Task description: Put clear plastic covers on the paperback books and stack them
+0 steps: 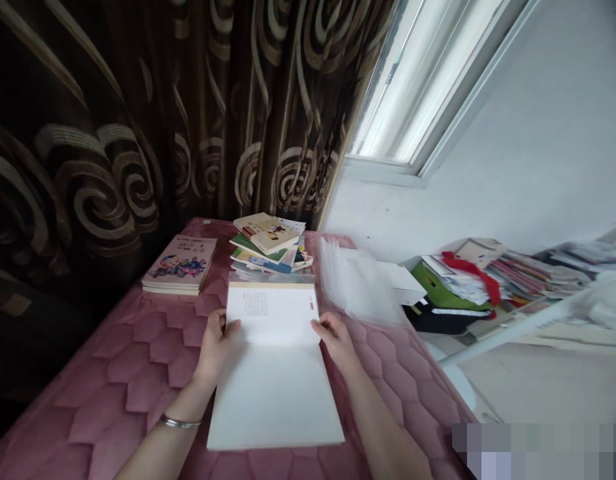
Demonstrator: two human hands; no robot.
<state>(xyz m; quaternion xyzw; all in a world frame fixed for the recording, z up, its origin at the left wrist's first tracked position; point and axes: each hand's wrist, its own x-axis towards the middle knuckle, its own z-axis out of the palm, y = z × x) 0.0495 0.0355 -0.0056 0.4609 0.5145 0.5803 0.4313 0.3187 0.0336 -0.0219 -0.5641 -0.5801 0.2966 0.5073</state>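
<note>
Bed (153, 360): quilted cloth, soft sheen. Open book (275, 393): smooth matt paper. Books at bed's left edge (181, 263): smooth printed card. Sleeves (355, 283), right edge: translucent plastic. Bangle (181, 423): polished metal. Curtain (213, 100): patterned cloth.

Daylight glares through the window (403, 87) beyond the far right corner of the quilted surface (143, 360); the curtain (238, 113) lies in gloom, print in the open book (275, 393) looks soft, pixel blocks (543, 450) cover the near right!

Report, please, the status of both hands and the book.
Left hand, right hand: holding open book by opposite edges. Upper page printed, lower blank. Book stack beyond; no obstruction seen.
</note>
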